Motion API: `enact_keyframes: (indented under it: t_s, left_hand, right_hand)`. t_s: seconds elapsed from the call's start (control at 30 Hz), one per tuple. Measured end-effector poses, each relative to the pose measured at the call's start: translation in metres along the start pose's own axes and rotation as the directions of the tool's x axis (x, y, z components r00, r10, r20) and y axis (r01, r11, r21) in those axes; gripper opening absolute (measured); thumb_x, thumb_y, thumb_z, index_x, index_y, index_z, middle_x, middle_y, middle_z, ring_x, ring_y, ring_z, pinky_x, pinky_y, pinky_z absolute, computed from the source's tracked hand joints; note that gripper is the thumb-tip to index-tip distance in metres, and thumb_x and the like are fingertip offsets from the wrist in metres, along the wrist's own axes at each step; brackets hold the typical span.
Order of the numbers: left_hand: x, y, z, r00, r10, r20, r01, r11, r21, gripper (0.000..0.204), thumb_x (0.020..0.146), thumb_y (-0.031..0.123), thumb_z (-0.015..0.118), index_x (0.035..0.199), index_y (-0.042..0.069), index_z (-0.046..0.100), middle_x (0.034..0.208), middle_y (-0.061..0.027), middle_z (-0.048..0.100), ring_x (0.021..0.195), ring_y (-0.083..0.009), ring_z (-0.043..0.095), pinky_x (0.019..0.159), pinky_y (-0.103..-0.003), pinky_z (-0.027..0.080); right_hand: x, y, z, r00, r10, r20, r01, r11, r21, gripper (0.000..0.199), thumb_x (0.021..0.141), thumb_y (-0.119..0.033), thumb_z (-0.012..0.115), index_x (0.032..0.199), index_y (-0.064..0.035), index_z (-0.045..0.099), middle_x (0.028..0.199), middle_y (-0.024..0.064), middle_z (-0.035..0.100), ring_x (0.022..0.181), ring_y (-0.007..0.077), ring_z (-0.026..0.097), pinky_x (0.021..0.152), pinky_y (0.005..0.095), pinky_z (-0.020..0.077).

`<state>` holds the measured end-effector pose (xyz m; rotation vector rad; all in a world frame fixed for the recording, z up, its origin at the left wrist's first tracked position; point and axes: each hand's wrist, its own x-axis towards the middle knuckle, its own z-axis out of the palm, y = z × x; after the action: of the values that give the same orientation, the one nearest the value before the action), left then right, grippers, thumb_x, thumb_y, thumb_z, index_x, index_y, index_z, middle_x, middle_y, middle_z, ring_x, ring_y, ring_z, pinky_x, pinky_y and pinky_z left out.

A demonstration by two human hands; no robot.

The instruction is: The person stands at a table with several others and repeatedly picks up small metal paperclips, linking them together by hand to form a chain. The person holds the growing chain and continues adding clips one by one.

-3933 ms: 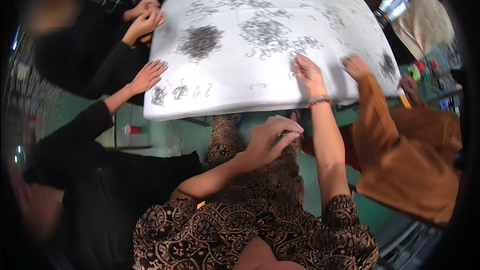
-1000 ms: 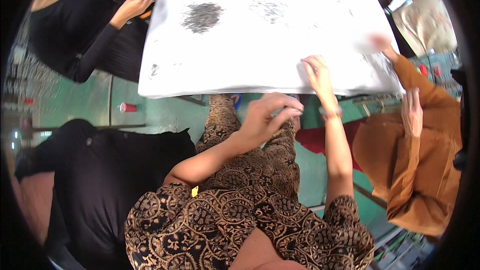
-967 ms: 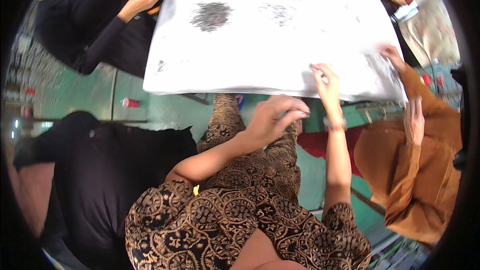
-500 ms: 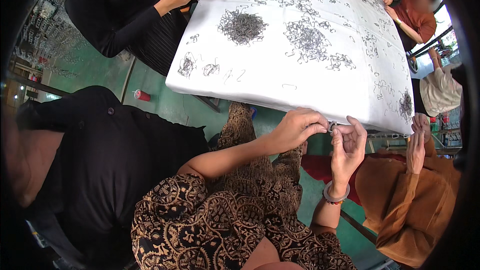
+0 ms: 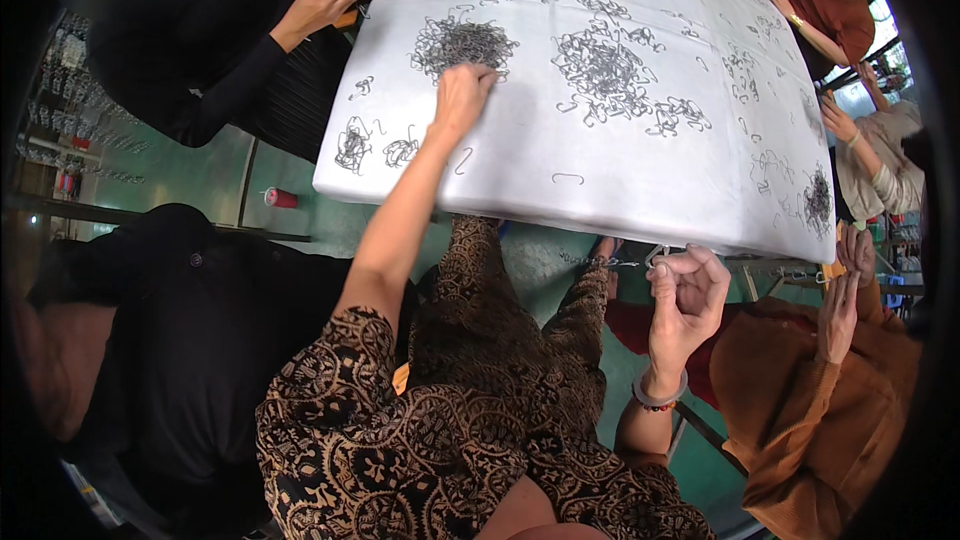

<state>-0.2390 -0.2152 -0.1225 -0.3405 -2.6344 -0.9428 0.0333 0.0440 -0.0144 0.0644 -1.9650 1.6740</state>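
A dense pile of dark metal hooks [image 5: 462, 38] lies on the white-covered table [image 5: 620, 170]. My left hand [image 5: 460, 105] reaches to the near edge of this pile, fingers drawn together and pointing into it; what they grip, if anything, is hidden. Just off the table's near edge, my right hand [image 5: 688, 300] is closed, thumb against index finger. A small metal hook [image 5: 660, 256] pokes out at its fingertips. A white bangle and a beaded bracelet circle that wrist.
A looser hook heap [image 5: 605, 70] spreads right of the pile, and small clusters [image 5: 352, 148] lie at the left corner. One single hook [image 5: 568, 178] is near the front edge. Co-workers' hands [image 5: 320, 8] work around the table. A red cup [image 5: 280, 198] stands lower left.
My left hand has left my right hand's fingertips and moved forward and left to the dark pile. My right hand stays near the table edge, its fingers more curled.
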Motion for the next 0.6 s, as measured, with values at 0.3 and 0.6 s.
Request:
enact_keyframes:
  t_s: [0.3,0.6]
  left_hand:
    - [0.006,-0.032,0.038,0.958,0.283,-0.036,-0.274,0.947,0.165,0.013,0.089,0.008,0.056,0.086,-0.003,0.063,0.085,-0.0228,0.064,0.083,-0.0418,0.062,0.076,-0.049,0.051]
    - [-0.082,0.16,-0.035,0.932,0.223,0.286,0.154,0.469,-0.87,0.018,0.091,0.011,0.066,0.104,-0.001,0.067,0.092,-0.0073,0.07,0.08,-0.0129,0.066,0.078,-0.027,0.053]
  right_hand:
    - [0.002,-0.011,-0.004,0.996,0.07,-0.05,-0.075,0.991,-0.114,0.038,0.087,0.01,0.062,0.121,0.0055,0.046,0.087,0.0115,0.064,0.073,0.0118,0.063,0.061,0.0216,0.0516]
    - [0.001,0.005,-0.007,0.995,0.013,-0.103,-0.015,1.0,-0.027,0.042,0.086,0.009,0.064,0.124,0.0024,0.048,0.086,0.0082,0.063,0.074,0.0096,0.061,0.066,0.0214,0.0516]
